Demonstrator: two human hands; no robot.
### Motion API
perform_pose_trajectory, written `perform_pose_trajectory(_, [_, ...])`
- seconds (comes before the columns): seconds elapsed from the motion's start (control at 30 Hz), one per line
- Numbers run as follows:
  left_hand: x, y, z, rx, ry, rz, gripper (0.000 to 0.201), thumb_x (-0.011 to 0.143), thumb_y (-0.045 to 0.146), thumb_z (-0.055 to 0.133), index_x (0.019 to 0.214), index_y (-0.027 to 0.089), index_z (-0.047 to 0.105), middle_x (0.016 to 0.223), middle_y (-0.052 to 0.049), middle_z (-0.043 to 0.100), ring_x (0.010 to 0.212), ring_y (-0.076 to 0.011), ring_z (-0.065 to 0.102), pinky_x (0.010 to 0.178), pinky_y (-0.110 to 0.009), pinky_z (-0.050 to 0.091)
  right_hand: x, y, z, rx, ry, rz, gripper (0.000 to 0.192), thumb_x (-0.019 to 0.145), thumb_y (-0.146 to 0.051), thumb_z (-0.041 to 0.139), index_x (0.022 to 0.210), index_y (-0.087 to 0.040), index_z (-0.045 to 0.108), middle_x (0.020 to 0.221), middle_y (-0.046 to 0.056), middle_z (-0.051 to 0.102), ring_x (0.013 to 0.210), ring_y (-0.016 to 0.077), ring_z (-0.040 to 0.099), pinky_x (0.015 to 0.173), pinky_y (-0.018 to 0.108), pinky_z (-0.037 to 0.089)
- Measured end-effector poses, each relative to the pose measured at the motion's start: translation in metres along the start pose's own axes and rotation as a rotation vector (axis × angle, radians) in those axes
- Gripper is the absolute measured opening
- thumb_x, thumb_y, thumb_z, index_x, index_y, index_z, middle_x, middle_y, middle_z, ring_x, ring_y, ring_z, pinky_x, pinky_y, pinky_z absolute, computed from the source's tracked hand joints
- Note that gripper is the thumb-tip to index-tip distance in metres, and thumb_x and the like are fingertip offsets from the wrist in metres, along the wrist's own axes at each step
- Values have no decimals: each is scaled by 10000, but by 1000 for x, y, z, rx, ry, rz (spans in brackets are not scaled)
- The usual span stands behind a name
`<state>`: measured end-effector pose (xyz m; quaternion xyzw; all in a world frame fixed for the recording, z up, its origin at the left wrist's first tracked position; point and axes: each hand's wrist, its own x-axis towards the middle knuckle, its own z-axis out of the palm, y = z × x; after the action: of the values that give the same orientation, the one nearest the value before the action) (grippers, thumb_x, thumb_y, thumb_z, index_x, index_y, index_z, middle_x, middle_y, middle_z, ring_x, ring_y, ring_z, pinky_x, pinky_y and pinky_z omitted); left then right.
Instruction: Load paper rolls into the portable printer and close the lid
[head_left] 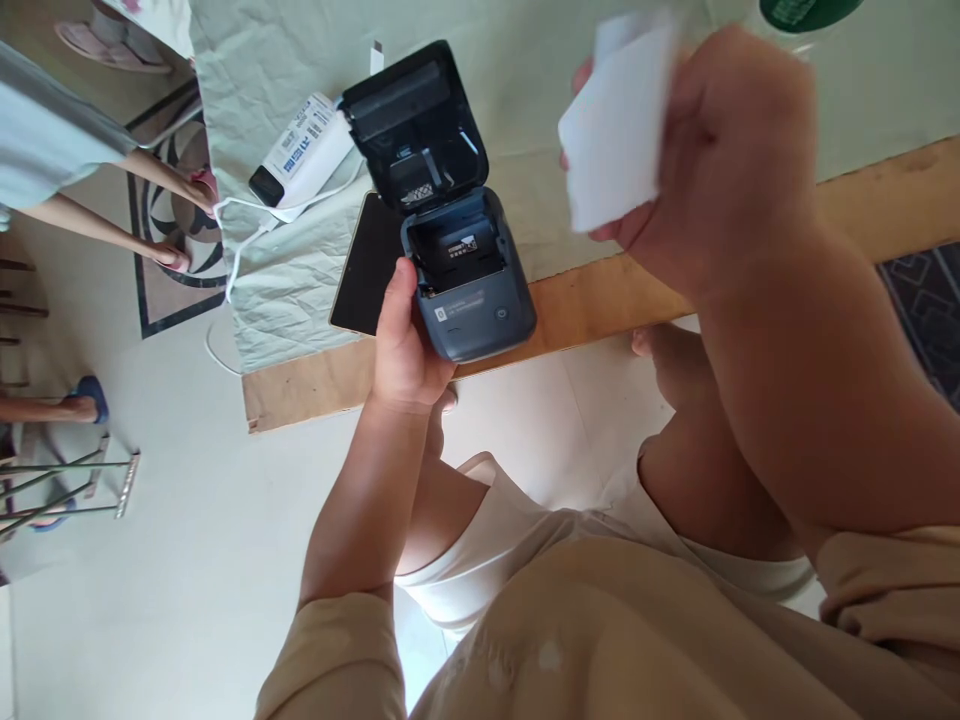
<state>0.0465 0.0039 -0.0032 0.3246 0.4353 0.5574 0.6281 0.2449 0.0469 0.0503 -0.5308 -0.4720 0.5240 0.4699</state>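
Note:
A small dark blue-grey label printer (pixel 484 318) rests in my left hand (pixel 411 345), whose thumb lies along its left side. Its black lid (pixel 416 125) is flipped up, and the paper bay inside shows a small printed sticker and no roll. My right hand (pixel 720 150), raised over the cloth to the right, grips a piece of white paper (pixel 615 130). That paper is blurred by motion, so whether it is folded or a stack of labels I cannot tell. Behind the printer lies a black flat tablet or phone (pixel 365 265), partly covered by it.
A pale green cloth (pixel 525 60) covers the wooden table (pixel 300 395). Left of the printer lie a white device with a printed label (pixel 304 150) and a white cable (pixel 234 265). A green-topped object (pixel 806 12) stands at the upper right. Another person's legs (pixel 97 215) show at the left.

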Motion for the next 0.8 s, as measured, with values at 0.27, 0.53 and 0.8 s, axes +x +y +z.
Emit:
perform_pose_trajectory(0.27, [1,-1,-2,53,-68,8,449,946,626,536,1092,259,748,1250,-42,741,1455,-340,467,1158,-481,491,0,39,-8,-492,4,-203,207,778,-310,668,936,-251,549,961,37,634,874,207,609,797,374,562])
perform_pose_trajectory(0.53, [-1,0,0,47,-52,-10,463,968,603,503,1112,241,753,1183,-30,762,1326,-349,591,1067,-486,554,1,47,-11,-922,27,-359,348,823,-296,598,1165,-245,562,1056,73,713,907,268,650,788,406,502])
perform_pose_trajectory(0.8, [-2,1,0,48,-40,3,408,951,558,557,1114,233,743,1220,-67,725,1271,-325,611,1049,-453,557,-2,26,-49,-889,496,-616,464,719,-70,538,1175,-88,621,1209,171,614,1177,249,567,1060,375,450])
